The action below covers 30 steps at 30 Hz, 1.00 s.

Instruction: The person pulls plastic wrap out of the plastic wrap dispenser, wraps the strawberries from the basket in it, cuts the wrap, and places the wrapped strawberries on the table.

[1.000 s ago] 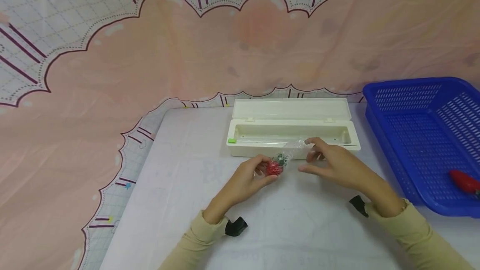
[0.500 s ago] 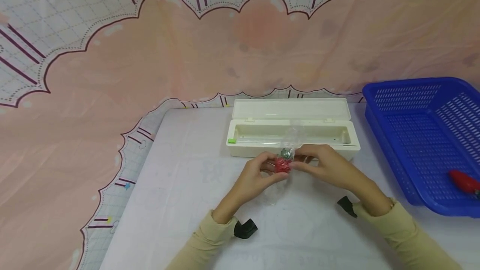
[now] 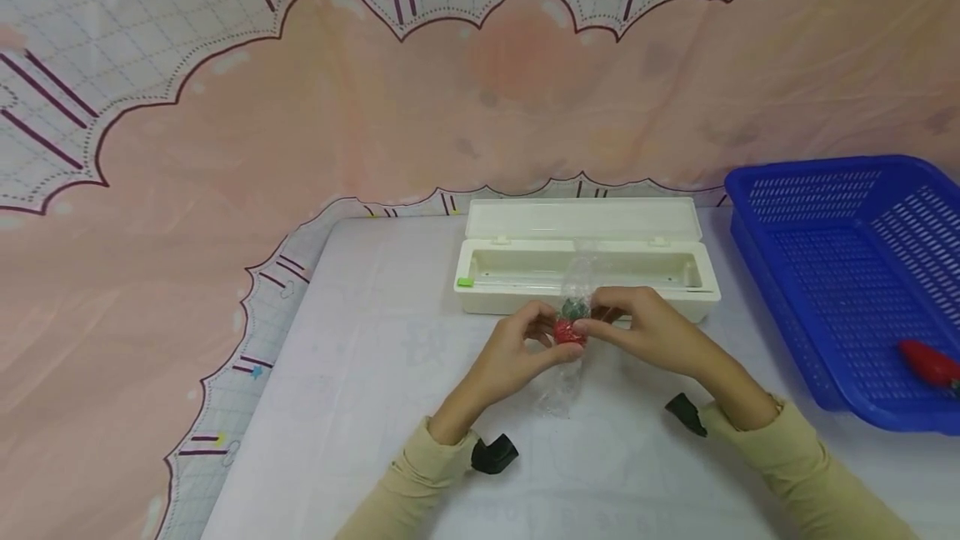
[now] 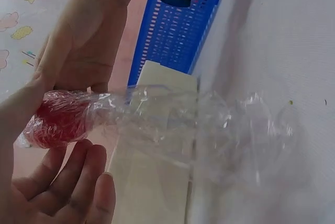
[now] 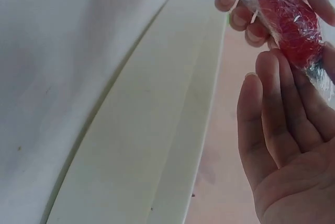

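A small red strawberry-shaped object (image 3: 568, 332), being wrapped in clear plastic film (image 3: 561, 386), is pinched between left hand (image 3: 517, 350) and right hand (image 3: 647, 330) before the open white dispenser box (image 3: 585, 261); twisting probably follows.

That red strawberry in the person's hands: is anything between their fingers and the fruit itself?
Yes. Clear plastic wrap covers the red strawberry, so both the left hand and the right hand touch film, not fruit. Loose wrap trails above and below it, in front of the open white box.
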Motion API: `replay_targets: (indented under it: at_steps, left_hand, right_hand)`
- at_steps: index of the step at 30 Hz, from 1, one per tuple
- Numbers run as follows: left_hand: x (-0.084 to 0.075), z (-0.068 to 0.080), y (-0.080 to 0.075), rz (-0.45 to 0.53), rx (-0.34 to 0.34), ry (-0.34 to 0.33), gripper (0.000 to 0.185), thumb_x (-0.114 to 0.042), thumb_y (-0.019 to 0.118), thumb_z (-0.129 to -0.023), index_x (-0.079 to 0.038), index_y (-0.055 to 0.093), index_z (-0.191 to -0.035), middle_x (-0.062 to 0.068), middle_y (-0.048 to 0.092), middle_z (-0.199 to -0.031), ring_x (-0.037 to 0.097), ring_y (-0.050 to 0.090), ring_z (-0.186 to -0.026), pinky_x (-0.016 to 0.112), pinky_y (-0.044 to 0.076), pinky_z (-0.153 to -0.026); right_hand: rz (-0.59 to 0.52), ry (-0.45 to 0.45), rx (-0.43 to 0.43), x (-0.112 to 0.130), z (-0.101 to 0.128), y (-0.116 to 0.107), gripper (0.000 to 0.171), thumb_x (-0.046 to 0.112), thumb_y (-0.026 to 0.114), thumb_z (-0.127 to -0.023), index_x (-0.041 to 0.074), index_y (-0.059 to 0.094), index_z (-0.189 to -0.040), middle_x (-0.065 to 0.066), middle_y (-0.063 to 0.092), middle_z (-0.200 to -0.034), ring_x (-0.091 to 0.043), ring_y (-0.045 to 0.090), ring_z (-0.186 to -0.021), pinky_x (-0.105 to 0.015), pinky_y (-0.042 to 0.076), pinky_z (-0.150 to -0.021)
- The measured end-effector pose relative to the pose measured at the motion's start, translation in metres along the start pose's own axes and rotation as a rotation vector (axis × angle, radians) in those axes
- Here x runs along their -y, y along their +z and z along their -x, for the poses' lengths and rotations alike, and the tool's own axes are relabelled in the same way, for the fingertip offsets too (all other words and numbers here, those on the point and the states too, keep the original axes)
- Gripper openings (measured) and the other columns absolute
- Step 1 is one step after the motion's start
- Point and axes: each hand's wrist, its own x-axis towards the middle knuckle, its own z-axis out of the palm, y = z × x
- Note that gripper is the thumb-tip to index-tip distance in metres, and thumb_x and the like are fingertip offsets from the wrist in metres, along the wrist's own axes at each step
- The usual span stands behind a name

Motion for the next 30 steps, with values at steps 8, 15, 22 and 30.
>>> replay_targets:
  at_steps: [8, 15, 22, 30]
  left_hand:
    - [-0.007, 0.001, -0.003, 0.049, 0.005, -0.014, 0.039, -0.028, 0.075, -0.090, -0.013, 0.062, -0.124, 0.000, 0.070, -0.113, 0.013, 0.066, -0.106, 0.043, 0.052, -0.096]
    - [-0.008, -0.001, -0.002, 0.086, -0.008, 0.012, 0.024, -0.021, 0.072, -0.092, -0.009, 0.071, -0.113, 0.004, 0.074, -0.104, 0.012, 0.069, -0.096, 0.035, 0.056, -0.088]
    - [-0.008, -0.001, 0.000, 0.083, -0.006, 0.010, 0.025, -0.018, 0.073, -0.091, -0.005, 0.072, -0.112, 0.007, 0.075, -0.104, 0.010, 0.070, -0.092, 0.028, 0.056, -0.084]
    - [-0.007, -0.001, 0.005, 0.062, 0.048, -0.016, 0.029, -0.016, 0.077, -0.087, -0.003, 0.073, -0.113, 0.007, 0.075, -0.105, 0.006, 0.070, -0.089, 0.025, 0.057, -0.082]
  right_hand:
    - [-0.039, -0.002, -0.007, 0.004, 0.000, -0.001, 0.011, 0.018, 0.064, -0.098, 0.018, 0.065, -0.087, 0.009, 0.066, -0.085, -0.010, 0.065, -0.085, -0.032, 0.056, -0.080]
    - [-0.041, 0.011, -0.045, 0.007, -0.001, -0.003, 0.007, 0.018, 0.066, -0.096, 0.018, 0.069, -0.089, 0.008, 0.067, -0.088, -0.012, 0.066, -0.086, -0.031, 0.056, -0.080]
    - [-0.021, 0.090, -0.085, 0.009, -0.007, -0.004, 0.011, 0.025, 0.067, -0.096, 0.015, 0.072, -0.093, 0.004, 0.069, -0.091, -0.012, 0.065, -0.089, -0.035, 0.055, -0.082]
    - [-0.061, 0.155, -0.101, 0.009, -0.014, -0.005, 0.015, 0.016, 0.071, -0.092, 0.003, 0.076, -0.099, -0.006, 0.075, -0.095, -0.014, 0.066, -0.087, -0.030, 0.055, -0.077]
